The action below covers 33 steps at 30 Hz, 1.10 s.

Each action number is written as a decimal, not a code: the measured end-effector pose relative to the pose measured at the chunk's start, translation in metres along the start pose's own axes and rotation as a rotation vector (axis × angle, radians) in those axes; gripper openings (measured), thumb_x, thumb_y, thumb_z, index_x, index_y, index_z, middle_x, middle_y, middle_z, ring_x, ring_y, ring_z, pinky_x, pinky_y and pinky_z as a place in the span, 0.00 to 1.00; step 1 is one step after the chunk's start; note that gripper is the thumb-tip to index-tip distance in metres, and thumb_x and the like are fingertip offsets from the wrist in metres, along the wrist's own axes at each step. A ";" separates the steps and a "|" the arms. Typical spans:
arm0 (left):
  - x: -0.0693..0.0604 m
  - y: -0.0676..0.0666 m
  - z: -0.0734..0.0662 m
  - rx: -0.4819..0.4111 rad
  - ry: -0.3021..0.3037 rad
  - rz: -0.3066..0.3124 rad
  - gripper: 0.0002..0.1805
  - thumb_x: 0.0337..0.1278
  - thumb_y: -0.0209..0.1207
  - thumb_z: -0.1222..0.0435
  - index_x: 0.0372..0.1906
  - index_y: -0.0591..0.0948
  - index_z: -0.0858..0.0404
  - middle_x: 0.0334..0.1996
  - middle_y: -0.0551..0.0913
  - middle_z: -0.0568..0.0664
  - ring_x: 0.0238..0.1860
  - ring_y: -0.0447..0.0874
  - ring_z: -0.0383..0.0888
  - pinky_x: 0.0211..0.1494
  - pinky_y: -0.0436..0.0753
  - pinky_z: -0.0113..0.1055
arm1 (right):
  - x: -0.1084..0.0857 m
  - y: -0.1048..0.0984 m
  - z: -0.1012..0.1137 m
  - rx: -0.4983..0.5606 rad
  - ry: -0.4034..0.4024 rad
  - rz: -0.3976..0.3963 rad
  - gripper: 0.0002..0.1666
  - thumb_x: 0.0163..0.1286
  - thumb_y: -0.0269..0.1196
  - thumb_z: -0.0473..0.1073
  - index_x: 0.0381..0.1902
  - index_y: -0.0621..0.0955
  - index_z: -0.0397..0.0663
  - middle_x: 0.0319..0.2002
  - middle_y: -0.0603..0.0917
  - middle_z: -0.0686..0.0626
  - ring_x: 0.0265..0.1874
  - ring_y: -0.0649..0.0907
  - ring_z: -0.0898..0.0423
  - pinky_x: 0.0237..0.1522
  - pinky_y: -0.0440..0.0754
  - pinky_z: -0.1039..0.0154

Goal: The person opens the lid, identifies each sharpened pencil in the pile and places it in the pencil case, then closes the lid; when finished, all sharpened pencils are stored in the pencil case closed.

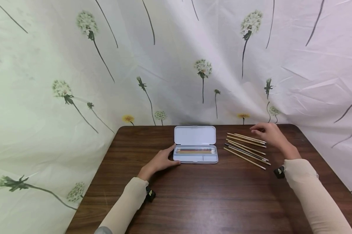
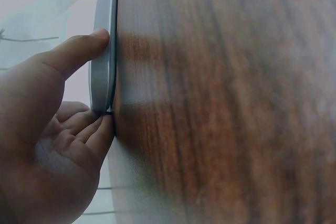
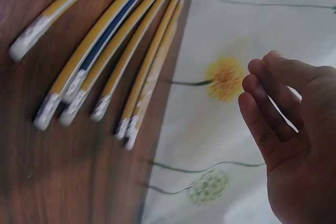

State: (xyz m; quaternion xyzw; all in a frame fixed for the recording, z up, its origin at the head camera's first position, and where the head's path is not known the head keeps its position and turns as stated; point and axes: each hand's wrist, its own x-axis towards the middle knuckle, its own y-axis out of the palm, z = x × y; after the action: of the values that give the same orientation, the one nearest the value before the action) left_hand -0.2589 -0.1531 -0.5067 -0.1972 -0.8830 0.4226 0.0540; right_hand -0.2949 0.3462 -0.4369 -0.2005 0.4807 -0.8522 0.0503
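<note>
A white pencil case point(image 1: 195, 162) lies with its lid point(image 1: 195, 135) raised at the back of the table. Several pencils point(image 1: 195, 151) are in its rear compartment. My left hand point(image 1: 161, 160) holds the case's left end, thumb on the front edge and fingers at the side; the left wrist view shows the thumb point(image 2: 86, 51) against the case wall point(image 2: 103, 77). To the right of the case, several loose pencils point(image 1: 246, 148), mostly yellow and one dark blue, are fanned on the table. Above their far right ends hovers my right hand point(image 1: 271, 134), loosely bent with nothing in it; the right wrist view shows pencil erasers point(image 3: 73, 87) beside it.
The brown wooden table point(image 1: 202, 198) ends at the back against a hanging white cloth point(image 1: 176, 81) printed with dandelions. A small divider makes a short section in the case's front compartment.
</note>
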 end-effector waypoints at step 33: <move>0.002 0.000 0.000 0.002 -0.009 0.001 0.52 0.67 0.71 0.49 0.87 0.57 0.59 0.83 0.63 0.58 0.82 0.64 0.58 0.81 0.69 0.56 | -0.003 0.048 -0.047 -0.089 0.079 0.140 0.10 0.74 0.64 0.31 0.47 0.90 0.35 0.46 0.90 0.35 0.43 0.87 0.40 0.48 0.83 0.39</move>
State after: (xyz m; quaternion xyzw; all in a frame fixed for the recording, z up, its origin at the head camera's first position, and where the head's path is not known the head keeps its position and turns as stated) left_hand -0.2603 -0.1525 -0.5070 -0.1959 -0.8826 0.4244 0.0500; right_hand -0.3154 0.3595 -0.4994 -0.1346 0.5324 -0.8317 0.0818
